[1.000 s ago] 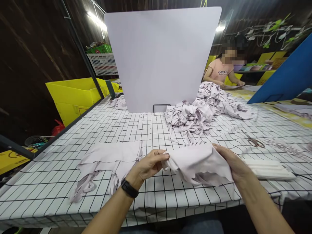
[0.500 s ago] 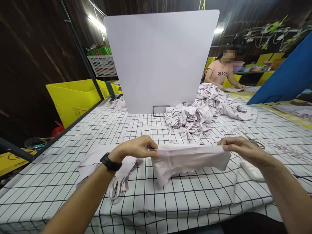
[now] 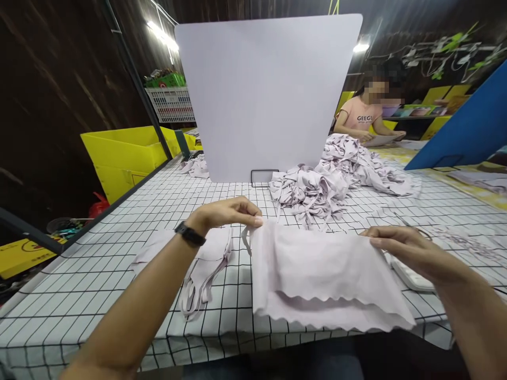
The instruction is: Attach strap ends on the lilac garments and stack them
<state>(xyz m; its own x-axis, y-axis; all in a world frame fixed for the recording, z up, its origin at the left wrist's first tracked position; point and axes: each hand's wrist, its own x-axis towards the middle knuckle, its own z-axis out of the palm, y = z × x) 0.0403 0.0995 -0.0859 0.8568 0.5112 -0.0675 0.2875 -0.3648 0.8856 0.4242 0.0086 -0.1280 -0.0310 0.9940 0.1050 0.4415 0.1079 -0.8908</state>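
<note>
A pale pinkish garment piece (image 3: 320, 269) with a wavy lower edge hangs between my hands over the table's front. My left hand (image 3: 233, 212), below a black wristband, pinches its upper left corner. At the upper right corner my right hand (image 3: 400, 243) grips the cloth between thumb and fingers. The fabric hangs in two layers, and its exact kind of garment is unclear. To the left, folded pale garments (image 3: 209, 258) with thin straps lie on the table, partly behind my left forearm.
Heaps of crumpled pale garments (image 3: 309, 192) lie beyond my hands, before a large white board (image 3: 269, 100) in a wire stand. Scissors (image 3: 410, 224) and a white device (image 3: 414, 277) are at right. Yellow bins (image 3: 122, 158) stand left; a co-worker (image 3: 360, 116) handles cloth behind.
The cloth has opened downward from a narrow folded strip into a wider hanging piece. My left hand has risen slightly. The co-worker has lifted a piece of cloth.
</note>
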